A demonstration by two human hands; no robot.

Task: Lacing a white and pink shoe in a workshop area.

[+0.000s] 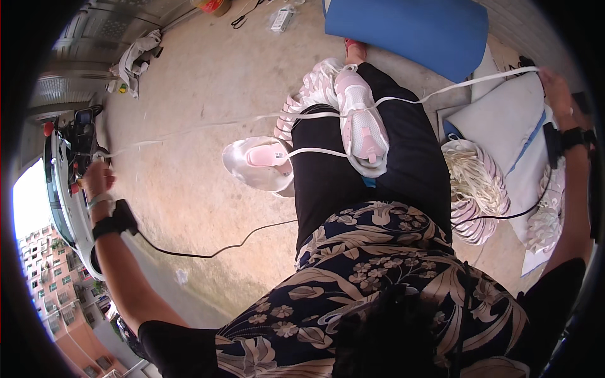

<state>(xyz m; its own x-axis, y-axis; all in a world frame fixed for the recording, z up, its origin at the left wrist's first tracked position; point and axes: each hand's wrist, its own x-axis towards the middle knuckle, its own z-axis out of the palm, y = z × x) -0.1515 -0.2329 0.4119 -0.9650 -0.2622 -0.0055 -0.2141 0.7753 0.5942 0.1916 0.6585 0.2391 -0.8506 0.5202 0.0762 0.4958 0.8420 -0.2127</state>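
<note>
A pink and white sneaker upper (363,120) lies along my black-trousered lap. A white shoelace (466,82) runs from it out to both sides, drawn fairly taut. Far to the left, my left hand (97,181) is closed on one end of the lace. My right hand (556,94), raised at the far right, pinches the other end. Left of my thigh hangs a second upper (258,165), its pink inside showing, with a short length of lace leading from it to the upper on my lap. Several nested uppers (315,87) form a row beyond my left knee.
On the right, a bundle of cream laces (472,173) lies over more stacked uppers (474,228). Ahead is a blue rolled sheet (406,31). Black cables (214,253) run from both wrist straps. Scissors (239,22) and a crumpled cloth (135,60) lie on the concrete floor.
</note>
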